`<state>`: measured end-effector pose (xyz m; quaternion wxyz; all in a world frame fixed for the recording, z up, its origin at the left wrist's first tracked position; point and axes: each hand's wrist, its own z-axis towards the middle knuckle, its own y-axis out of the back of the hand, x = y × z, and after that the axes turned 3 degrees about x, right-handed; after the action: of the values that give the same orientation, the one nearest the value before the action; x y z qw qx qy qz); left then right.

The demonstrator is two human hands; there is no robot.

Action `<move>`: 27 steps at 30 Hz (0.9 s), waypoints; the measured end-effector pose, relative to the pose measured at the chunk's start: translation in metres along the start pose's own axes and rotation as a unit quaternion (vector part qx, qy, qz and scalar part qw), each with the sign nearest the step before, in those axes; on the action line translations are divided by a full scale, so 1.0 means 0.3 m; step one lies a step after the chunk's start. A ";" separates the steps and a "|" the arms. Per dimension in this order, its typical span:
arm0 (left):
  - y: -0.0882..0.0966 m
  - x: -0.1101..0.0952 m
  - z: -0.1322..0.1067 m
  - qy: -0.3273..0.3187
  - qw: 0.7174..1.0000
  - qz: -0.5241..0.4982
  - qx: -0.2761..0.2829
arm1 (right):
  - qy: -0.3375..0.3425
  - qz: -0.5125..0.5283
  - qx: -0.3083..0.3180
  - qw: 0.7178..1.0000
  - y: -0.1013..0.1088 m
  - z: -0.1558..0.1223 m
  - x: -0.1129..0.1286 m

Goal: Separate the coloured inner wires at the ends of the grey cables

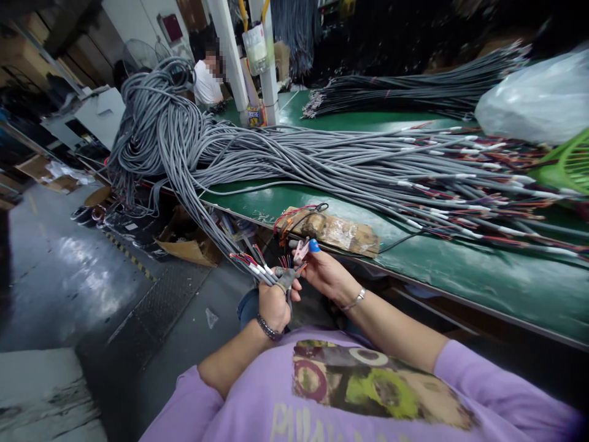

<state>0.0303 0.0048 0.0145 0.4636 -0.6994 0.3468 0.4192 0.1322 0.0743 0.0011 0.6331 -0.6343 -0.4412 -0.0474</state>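
Note:
My left hand (275,304) is closed round a few grey cables (252,267) whose stripped ends show red and white wires. A dark bracelet sits on that wrist. My right hand (324,273) is closed in a pinch at the coloured wire tips of one cable (291,276), its forefinger wearing a blue fingertip cover (313,245); a small pale clip-like piece (301,249) shows at its fingertips. Both hands are just below the near edge of the green table (483,276), in front of my lap.
A large heap of long grey cables (285,156) lies across the table and hangs off its left end. A brown taped board with wires (335,232) sits at the table edge. Further back: another cable bundle (414,92), a white plastic bag (538,98), a green basket (570,162), a seated person (207,80).

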 end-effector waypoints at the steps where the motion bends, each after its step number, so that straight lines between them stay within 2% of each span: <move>1: 0.000 0.000 0.002 0.001 1.000 0.002 0.000 | 0.000 0.011 -0.004 1.000 -0.003 0.003 0.001; 8: 0.005 0.016 0.012 0.010 1.000 0.019 -0.008 | 0.017 0.018 -0.017 1.000 -0.007 0.009 -0.009; 16: 0.010 0.015 -0.008 0.009 1.000 0.029 0.007 | -0.018 0.027 0.000 0.999 0.011 -0.026 0.001; 22: 0.033 0.025 -0.021 0.001 0.999 0.031 0.009 | -0.071 -0.039 0.025 0.996 0.043 -0.071 0.023; 27: 0.037 0.032 -0.027 -0.009 0.999 0.036 0.012 | -0.064 -0.126 0.050 0.989 0.035 -0.112 0.027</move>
<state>0.0266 -0.0073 0.0037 0.4598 -0.6770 0.3729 0.4374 0.1603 0.0522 0.0047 0.6233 -0.5427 -0.5594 -0.0638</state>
